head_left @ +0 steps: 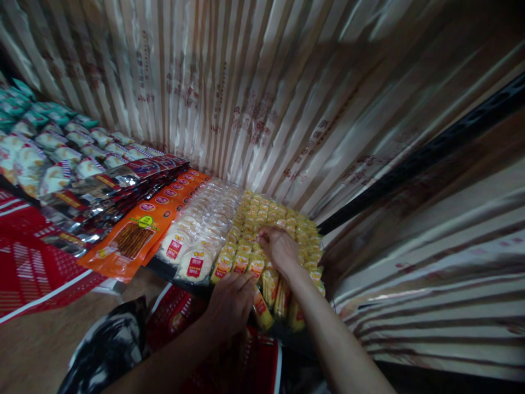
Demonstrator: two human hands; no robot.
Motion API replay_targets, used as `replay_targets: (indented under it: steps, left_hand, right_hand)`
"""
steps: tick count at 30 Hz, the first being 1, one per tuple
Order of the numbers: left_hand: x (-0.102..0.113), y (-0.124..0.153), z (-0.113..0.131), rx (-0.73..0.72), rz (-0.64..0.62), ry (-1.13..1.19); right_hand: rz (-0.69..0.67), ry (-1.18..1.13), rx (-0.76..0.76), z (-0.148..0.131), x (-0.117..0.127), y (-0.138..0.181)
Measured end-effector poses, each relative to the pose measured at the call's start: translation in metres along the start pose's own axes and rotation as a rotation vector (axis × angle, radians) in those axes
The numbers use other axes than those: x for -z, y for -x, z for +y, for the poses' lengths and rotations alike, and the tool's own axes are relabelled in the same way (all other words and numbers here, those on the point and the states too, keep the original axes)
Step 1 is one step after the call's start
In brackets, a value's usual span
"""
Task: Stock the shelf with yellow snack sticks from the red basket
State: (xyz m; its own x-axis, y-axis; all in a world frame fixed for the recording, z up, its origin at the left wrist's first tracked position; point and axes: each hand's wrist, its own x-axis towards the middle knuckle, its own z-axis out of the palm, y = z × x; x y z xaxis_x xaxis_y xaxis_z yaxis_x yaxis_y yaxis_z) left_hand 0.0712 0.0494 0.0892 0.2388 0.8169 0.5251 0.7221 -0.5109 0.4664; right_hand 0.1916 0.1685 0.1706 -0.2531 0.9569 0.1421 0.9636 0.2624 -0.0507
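Rows of small yellow-wrapped snack packets (229, 249) stand close together at the right end of a dark shelf. My left hand (233, 303) is at their front edge, its fingers stretched forward and resting on the packets there. A tilted yellow packet (261, 311) shows just beside its fingertips. Further back, my right hand (281, 249) reaches over the rows with its fingers bent down among the packets. What lies between those fingers is hidden. Clear-wrapped white rice crackers (197, 265) sit in rows to the left of the yellow packets.
Left along the shelf lie an orange snack bag (133, 241), dark shiny packets (88, 200) and white packets (53, 178). Red plastic baskets (36, 257) stand below. Striped printed sheeting (229, 82) hangs behind, and a black post (422, 156) slants at the right.
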Motion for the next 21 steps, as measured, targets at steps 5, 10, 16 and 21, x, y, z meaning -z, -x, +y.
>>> replay_targets:
  steps: [5,10,16,21]
  left_hand:
    - [-0.002,0.001,-0.001,-0.003,0.018,-0.006]
    - [-0.002,0.001,-0.002,0.009,0.014,-0.022]
    - [-0.002,0.001,-0.003,0.014,0.0,-0.006]
    - [-0.002,0.0,-0.003,0.046,-0.022,-0.012]
  right_hand:
    - [0.099,-0.143,0.148,0.013,-0.012,0.003]
    - [0.145,-0.271,0.224,0.017,-0.017,-0.002]
    - [0.179,-0.305,0.196,0.016,-0.019,-0.006]
    - [0.13,-0.349,0.191,0.016,-0.024,-0.01]
